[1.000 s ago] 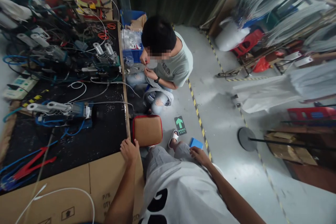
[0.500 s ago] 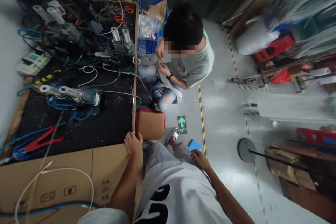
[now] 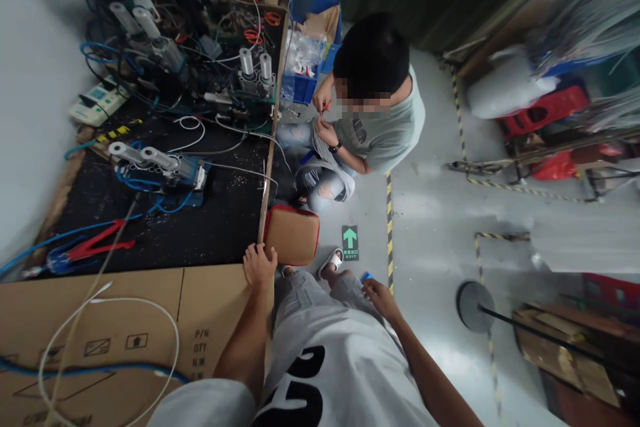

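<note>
My left hand (image 3: 259,265) rests on the corner of the workbench, where the cardboard sheet (image 3: 150,320) meets the black mat (image 3: 165,233); its fingers lie flat and hold nothing. My right hand (image 3: 379,296) lies on my right knee with the fingers loosely spread, just above a small blue pad (image 3: 367,277) on the floor. A tan stool with a red rim (image 3: 293,235) stands right in front of my left hand. I wear a white shirt with black print and grey trousers.
A crouching person (image 3: 367,107) handles a bundle of grey wires by the bench's far edge. Pneumatic cylinders (image 3: 155,163), blue hoses and cables crowd the bench. A green exit arrow (image 3: 350,242) and striped tape mark the floor. A round stand base (image 3: 474,306) is at right.
The view has swung left and slightly down, so the bench and the crouching person appear further right. My hands have stayed on the bench corner and on my knee.
</note>
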`<state>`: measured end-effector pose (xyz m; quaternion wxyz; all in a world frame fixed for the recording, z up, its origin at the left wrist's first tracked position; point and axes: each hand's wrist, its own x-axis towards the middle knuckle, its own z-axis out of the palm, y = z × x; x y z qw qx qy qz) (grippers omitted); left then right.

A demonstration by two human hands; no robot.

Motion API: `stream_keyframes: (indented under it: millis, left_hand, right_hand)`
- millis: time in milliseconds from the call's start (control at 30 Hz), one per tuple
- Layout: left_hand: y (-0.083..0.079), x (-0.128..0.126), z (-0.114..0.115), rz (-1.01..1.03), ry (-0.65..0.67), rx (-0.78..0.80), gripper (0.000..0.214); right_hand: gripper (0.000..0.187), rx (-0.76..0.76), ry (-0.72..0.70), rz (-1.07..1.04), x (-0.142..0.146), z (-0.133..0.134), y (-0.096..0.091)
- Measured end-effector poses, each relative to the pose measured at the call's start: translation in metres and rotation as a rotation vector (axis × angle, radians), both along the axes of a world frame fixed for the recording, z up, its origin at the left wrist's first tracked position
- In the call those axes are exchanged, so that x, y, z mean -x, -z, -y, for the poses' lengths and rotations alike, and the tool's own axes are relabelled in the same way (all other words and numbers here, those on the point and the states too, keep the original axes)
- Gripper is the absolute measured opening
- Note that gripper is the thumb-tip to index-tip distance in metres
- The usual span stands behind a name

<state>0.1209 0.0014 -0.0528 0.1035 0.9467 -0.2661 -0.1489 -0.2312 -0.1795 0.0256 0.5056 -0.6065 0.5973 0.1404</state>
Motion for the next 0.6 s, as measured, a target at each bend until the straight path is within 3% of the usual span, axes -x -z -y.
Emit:
stream_keyframes:
  millis: [167, 300, 467, 600]
  left_hand:
    - [0.000, -0.001, -0.002, 0.009, -0.017, 0.085, 0.036]
    - [0.003, -0.005, -0.005, -0.012, -0.066, 0.186, 0.029]
    - [0.008, -0.011, -0.001, -0.028, -0.334, 0.320, 0.016]
    - [0.001, 0.002, -0.007, -0.033, -0.610, 0.382, 0.014]
  right_hand:
    - [0.058, 0.007, 0.148, 0.063, 0.012, -0.002, 0.002]
    - [0.067, 0.000, 0.279, 0.121, 0.021, 0.013, 0.005]
    - [0.069, -0.040, 0.261, 0.167, 0.025, 0.050, 0.016]
    - [0.068, -0.078, 0.160, 0.193, 0.023, 0.084, 0.032]
